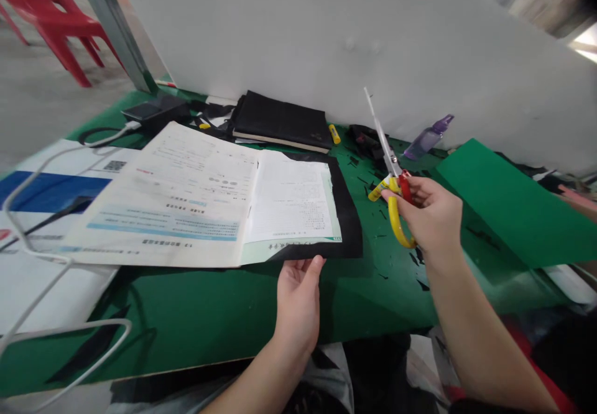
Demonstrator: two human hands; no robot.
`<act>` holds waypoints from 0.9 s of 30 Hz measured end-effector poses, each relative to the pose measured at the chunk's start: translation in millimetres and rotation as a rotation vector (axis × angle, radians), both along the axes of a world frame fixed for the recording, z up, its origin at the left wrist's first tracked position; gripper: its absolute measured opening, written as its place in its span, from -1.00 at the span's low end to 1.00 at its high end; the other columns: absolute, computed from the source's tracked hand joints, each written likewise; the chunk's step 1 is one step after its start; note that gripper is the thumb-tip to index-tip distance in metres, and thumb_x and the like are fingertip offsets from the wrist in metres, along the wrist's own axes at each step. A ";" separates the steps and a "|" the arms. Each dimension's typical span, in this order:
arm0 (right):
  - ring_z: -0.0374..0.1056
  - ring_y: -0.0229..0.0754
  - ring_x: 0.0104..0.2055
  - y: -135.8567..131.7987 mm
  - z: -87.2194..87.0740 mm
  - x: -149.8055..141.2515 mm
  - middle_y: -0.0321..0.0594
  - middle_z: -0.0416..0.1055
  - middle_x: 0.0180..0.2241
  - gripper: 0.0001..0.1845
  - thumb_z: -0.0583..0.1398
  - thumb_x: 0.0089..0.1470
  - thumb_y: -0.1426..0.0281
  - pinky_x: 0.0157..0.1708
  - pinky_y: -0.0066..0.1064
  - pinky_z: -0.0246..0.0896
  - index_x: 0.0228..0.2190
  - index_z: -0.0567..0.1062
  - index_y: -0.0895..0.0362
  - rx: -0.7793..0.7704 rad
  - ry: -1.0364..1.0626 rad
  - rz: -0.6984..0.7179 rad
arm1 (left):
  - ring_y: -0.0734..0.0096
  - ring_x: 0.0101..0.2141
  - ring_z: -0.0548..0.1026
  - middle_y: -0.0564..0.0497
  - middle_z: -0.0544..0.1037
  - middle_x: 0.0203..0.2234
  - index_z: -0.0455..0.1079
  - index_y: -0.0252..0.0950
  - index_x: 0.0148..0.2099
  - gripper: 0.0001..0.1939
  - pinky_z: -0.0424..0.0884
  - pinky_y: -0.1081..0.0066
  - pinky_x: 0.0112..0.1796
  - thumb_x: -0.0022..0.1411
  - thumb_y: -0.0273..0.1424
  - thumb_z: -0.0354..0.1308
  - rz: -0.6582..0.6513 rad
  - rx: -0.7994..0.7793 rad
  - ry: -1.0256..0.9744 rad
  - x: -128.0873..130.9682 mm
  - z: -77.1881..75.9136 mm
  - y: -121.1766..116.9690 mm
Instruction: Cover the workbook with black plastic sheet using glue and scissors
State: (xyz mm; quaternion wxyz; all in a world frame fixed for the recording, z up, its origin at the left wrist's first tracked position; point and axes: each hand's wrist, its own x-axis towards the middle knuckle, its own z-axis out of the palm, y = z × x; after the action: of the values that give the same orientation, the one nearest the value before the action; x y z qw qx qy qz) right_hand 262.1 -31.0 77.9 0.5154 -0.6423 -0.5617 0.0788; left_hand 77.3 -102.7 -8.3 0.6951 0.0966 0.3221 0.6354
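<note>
My right hand [431, 215] is closed round the yellow and red handles of a pair of scissors [389, 165], blades pointing up and away over the green table. My left hand [298, 299] grips the near edge of a black sheet [347, 215] between thumb and fingers. On that sheet lies an open printed booklet [200, 199], its right page overlapping the black sheet.
A black notebook [282, 122] and a yellow glue stick [334, 133] lie by the white wall. A purple spray bottle [429, 137] and a green card sheet [517, 202] are at right. White cable [28, 240], phone [144, 111], black paper scraps, red chair far left.
</note>
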 end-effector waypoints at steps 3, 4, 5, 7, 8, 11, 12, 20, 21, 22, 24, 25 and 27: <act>0.46 -0.12 -0.33 14.6 -12.0 -2.7 -0.19 0.53 -0.35 -0.50 0.43 -0.31 0.24 -0.22 -0.21 0.43 -0.25 0.55 0.14 -0.004 0.043 0.009 | 0.27 0.10 0.37 -0.03 0.49 -0.01 0.30 -0.16 0.13 -0.51 0.26 0.22 0.13 0.16 -0.43 0.27 -0.016 -0.007 0.006 -0.9 -0.1 -0.7; 0.46 -0.12 -0.33 19.2 -17.1 -2.8 -0.20 0.53 -0.36 -0.51 0.42 -0.30 0.23 -0.22 -0.20 0.42 -0.25 0.54 0.13 -0.006 0.049 0.010 | 0.27 0.09 0.37 -0.03 0.49 0.00 0.30 -0.15 0.13 -0.51 0.26 0.22 0.13 0.16 -0.42 0.27 -0.016 -0.008 0.006 -1.3 0.2 -0.9; 0.45 -0.13 -0.34 23.5 -22.5 -2.7 -0.21 0.52 -0.37 -0.52 0.42 -0.29 0.23 -0.22 -0.20 0.42 -0.26 0.53 0.13 -0.006 0.054 0.006 | 0.27 0.09 0.37 -0.03 0.48 0.02 0.30 -0.14 0.14 -0.51 0.25 0.22 0.14 0.16 -0.42 0.27 -0.015 -0.009 0.005 -1.6 0.7 -1.1; 0.44 -0.13 -0.35 30.4 -33.1 -2.2 -0.21 0.50 -0.38 -0.53 0.41 -0.29 0.21 -0.23 -0.20 0.41 -0.28 0.51 0.12 0.010 0.061 -0.011 | 0.26 0.10 0.36 -0.02 0.45 0.06 0.29 -0.12 0.14 -0.48 0.25 0.22 0.15 0.14 -0.44 0.27 -0.017 -0.011 -0.001 -1.9 2.2 -1.1; 0.43 -0.13 -0.35 33.0 -37.8 -1.6 -0.21 0.49 -0.38 -0.53 0.41 -0.29 0.21 -0.24 -0.21 0.41 -0.28 0.50 0.12 0.021 0.061 -0.022 | 0.25 0.11 0.36 -0.01 0.44 0.07 0.29 -0.11 0.15 -0.46 0.24 0.22 0.15 0.13 -0.46 0.28 -0.019 -0.017 -0.002 -1.8 3.0 -0.9; 0.41 -0.13 -0.34 37.4 -48.4 1.9 -0.23 0.46 -0.38 -0.51 0.39 -0.25 0.19 -0.25 -0.23 0.39 -0.24 0.47 0.12 0.036 0.046 -0.045 | 0.24 0.14 0.32 0.01 0.41 0.10 0.28 -0.10 0.15 -0.41 0.26 0.23 0.14 0.08 -0.53 0.28 -0.022 -0.031 -0.008 -0.9 5.1 0.2; 0.40 -0.14 -0.35 38.1 -50.7 3.8 -0.24 0.45 -0.39 -0.50 0.38 -0.23 0.18 -0.26 -0.24 0.39 -0.22 0.46 0.12 0.038 0.039 -0.048 | 0.23 0.15 0.31 0.01 0.41 0.11 0.28 -0.09 0.15 -0.40 0.26 0.23 0.14 0.07 -0.54 0.28 -0.019 -0.034 -0.009 -0.5 5.5 0.6; 0.35 -0.19 -0.40 41.4 -60.9 23.0 -0.32 0.33 -0.45 -0.52 0.34 -0.19 0.14 -0.30 -0.27 0.35 -0.26 0.37 0.10 0.013 -0.027 -0.100 | 0.24 0.14 0.32 0.00 0.41 0.10 0.22 -0.05 0.21 -0.37 0.23 0.21 0.16 0.12 -0.48 0.27 -0.034 -0.067 0.025 -0.8 5.2 0.6; 0.35 -0.19 -0.40 41.5 -61.9 24.5 -0.32 0.33 -0.45 -0.52 0.34 -0.19 0.14 -0.30 -0.27 0.35 -0.26 0.37 0.10 -0.007 -0.026 -0.099 | 0.24 0.14 0.32 -0.01 0.41 0.09 0.21 -0.05 0.21 -0.39 0.22 0.21 0.17 0.14 -0.46 0.26 -0.039 -0.068 0.030 -1.0 5.5 0.4; 0.35 -0.19 -0.39 41.5 -62.7 25.6 -0.32 0.33 -0.44 -0.51 0.34 -0.19 0.14 -0.29 -0.27 0.35 -0.25 0.36 0.10 -0.026 -0.020 -0.097 | 0.24 0.14 0.32 -0.01 0.42 0.09 0.21 -0.06 0.22 -0.40 0.22 0.21 0.17 0.15 -0.45 0.25 -0.041 -0.072 0.035 -1.1 6.0 0.1; 0.35 -0.19 -0.39 41.2 -64.2 26.7 -0.31 0.35 -0.43 -0.50 0.35 -0.20 0.16 -0.28 -0.26 0.35 -0.23 0.37 0.10 -0.059 -0.008 -0.092 | 0.23 0.15 0.31 -0.02 0.43 0.08 0.21 -0.06 0.22 -0.39 0.22 0.20 0.17 0.15 -0.44 0.26 -0.044 -0.086 0.050 -1.2 6.9 -0.2; 0.35 -0.19 -0.38 41.0 -64.9 26.8 -0.31 0.35 -0.42 -0.49 0.35 -0.20 0.16 -0.27 -0.26 0.34 -0.22 0.38 0.10 -0.071 -0.004 -0.088 | 0.22 0.15 0.31 -0.02 0.43 0.07 0.21 -0.06 0.22 -0.38 0.22 0.19 0.17 0.13 -0.45 0.27 -0.046 -0.096 0.058 -1.3 7.1 -0.3; 0.36 -0.18 -0.38 40.5 -66.2 26.3 -0.30 0.36 -0.41 -0.49 0.36 -0.21 0.17 -0.26 -0.26 0.34 -0.21 0.39 0.10 -0.084 -0.003 -0.081 | 0.20 0.15 0.31 -0.02 0.43 0.07 0.21 -0.05 0.22 -0.34 0.23 0.19 0.17 0.09 -0.48 0.29 -0.044 -0.115 0.078 -1.3 7.2 -0.2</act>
State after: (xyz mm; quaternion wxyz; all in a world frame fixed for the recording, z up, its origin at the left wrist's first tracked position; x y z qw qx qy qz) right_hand 288.4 9.5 11.7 0.4901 -0.6856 -0.5322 0.0806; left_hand 76.0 -102.9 -1.1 0.7002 0.0879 0.3827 0.5962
